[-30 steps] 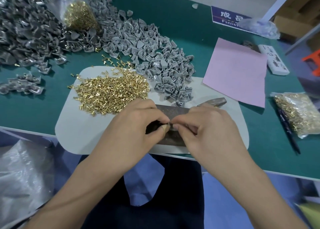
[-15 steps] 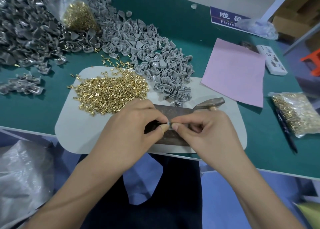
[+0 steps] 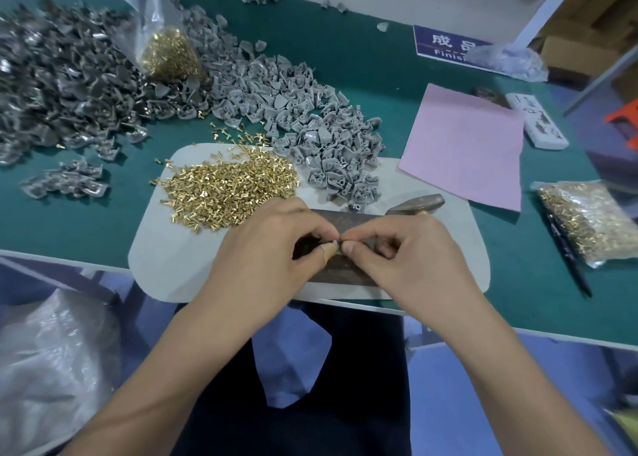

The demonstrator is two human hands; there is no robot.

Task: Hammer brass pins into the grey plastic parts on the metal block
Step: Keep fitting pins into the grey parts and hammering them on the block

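A: Both hands meet over the metal block [image 3: 348, 222]. The left hand [image 3: 272, 248] has thumb and forefinger pinched together at the block's middle, thumb tip taped. The right hand [image 3: 397, 252] pinches from the other side, its fingertips touching the left's.

B: What are they pinching?

A: Too small to tell for certain. I'd guess a brass pin being seated in 1 grey plastic part, but the fingers hide it. The hammer [image 3: 419, 203] lies just beyond the right hand, untouched, only its head showing.

B: What could go wrong from here?

A: If the pin sits crooked, a blow would likely bend it or kick the part off the block. Fingers that close to the pin are at risk if the strike comes early. The loose brass pins [image 3: 228, 186] heaped just left of the block could scatter if jolted.

B: And around them?

A: The block rests on a white mat [image 3: 165, 262] on a green table [image 3: 362, 62]. Unworked grey plastic parts [image 3: 310, 124] pile behind; a darker heap [image 3: 58, 86] lies far left, with a bag of pins [image 3: 169, 55]. A pink sheet [image 3: 466, 144] and another pin bag [image 3: 593, 220] sit right, cardboard boxes [image 3: 587, 30] beyond.
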